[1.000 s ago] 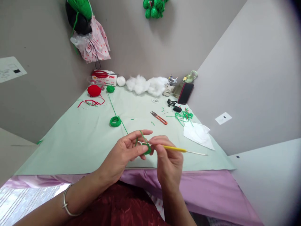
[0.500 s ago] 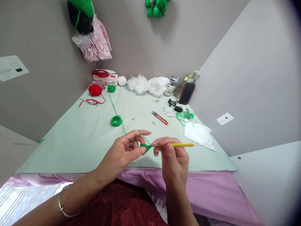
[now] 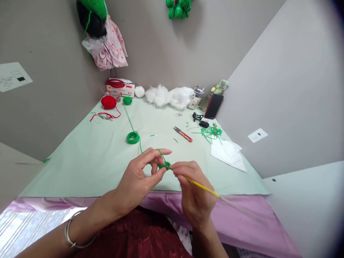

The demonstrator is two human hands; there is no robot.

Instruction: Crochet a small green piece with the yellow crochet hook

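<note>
My left hand (image 3: 143, 172) pinches a small green crochet piece (image 3: 164, 165) between thumb and fingers, with green yarn looped over its raised index finger. From there the strand runs back to a green yarn coil (image 3: 133, 137) and on to a small green yarn ball (image 3: 127, 100). Closed round a yellow-handled crochet hook (image 3: 204, 187), my right hand (image 3: 197, 195) sits just right of the piece. The hook's rear end slants down to the right and is blurred; its tip is hidden at the stitches by my fingers.
Orange thread snips (image 3: 183, 134) lie beyond my hands. Toward the right are green yarn scraps (image 3: 212, 132), white sheets (image 3: 228, 154) and a phone (image 3: 214, 106). White stuffing (image 3: 169, 97) lines the back; a red yarn ball (image 3: 109, 102) sits at the back left.
The crochet hook has swung from nearly level to a slant, its rear end dropping toward me. My right hand has turned and moved closer to the green piece, which has tilted.
</note>
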